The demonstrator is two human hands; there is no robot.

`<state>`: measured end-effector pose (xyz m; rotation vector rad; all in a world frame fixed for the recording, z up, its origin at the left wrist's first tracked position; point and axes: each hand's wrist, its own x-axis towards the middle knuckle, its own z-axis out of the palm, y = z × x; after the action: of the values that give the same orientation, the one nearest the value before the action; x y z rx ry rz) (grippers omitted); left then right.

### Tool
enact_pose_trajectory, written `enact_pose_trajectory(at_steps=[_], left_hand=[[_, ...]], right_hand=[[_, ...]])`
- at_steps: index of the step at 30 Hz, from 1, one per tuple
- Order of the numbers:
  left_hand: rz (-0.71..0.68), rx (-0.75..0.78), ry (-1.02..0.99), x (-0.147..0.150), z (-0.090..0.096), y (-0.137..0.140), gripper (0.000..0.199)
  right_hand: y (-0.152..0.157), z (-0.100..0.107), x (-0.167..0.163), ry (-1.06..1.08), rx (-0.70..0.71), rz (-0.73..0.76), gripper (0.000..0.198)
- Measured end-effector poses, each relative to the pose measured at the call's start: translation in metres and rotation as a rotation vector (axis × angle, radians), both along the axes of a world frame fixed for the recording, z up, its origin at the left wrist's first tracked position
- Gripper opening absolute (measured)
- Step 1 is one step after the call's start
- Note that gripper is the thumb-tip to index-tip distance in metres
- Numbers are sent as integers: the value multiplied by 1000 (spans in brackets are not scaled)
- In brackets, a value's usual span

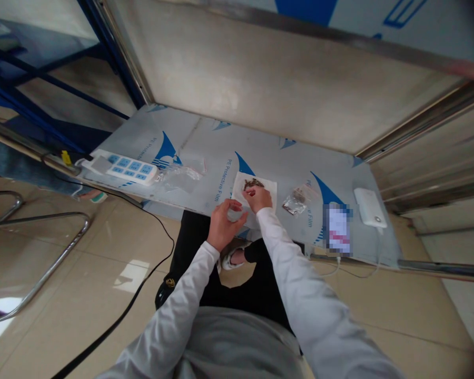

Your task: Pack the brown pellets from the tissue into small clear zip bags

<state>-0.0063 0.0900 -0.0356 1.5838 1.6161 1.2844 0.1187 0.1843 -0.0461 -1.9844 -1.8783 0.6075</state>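
A white paper sheet [238,185] lies near the front edge of the metal shelf, with a small pile of dark brown bits [254,183] on it. My right hand [259,200] is over the paper at the near side of the pile, its fingers pinched together. Whatever is between those fingertips is too small to make out. Just left of it, my left hand [225,223] hovers by the paper's near left corner. Its thumb and fingers are curved and apart, and I see nothing held in them.
A small clear bag with dark contents [295,202] lies right of the paper. Farther right are a blurred-out phone [338,229] and a white power bank [369,207] with cables. Crumpled clear plastic [181,176] and a power strip [128,168] lie left on the film-covered shelf [205,142].
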Motion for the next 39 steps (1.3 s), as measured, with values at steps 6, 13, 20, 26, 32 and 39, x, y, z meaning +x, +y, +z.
enact_pose_trajectory(at_steps=[6,13,20,26,32,39], left_hand=[[33,-29,29,-13,-4,-7,22],[-22,-11,18,-7,-2,-3,23],[-188,2,2,20,9,-6,27],[-211,-5,7,22,14,-14,29],[-288,-116,-424,10,26,-26,50],[-124,-170,-623,8,52,-39,18]], right_hand=[[20,-28,-8,-23,27,-64,10],[-53,39,10,237,250,102,20],[-93,86,18,-74,137,437,14],[-97,76,36,93,198,507,16],[-104,87,58,358,99,445,14],[-124,95,61,599,73,295,29]])
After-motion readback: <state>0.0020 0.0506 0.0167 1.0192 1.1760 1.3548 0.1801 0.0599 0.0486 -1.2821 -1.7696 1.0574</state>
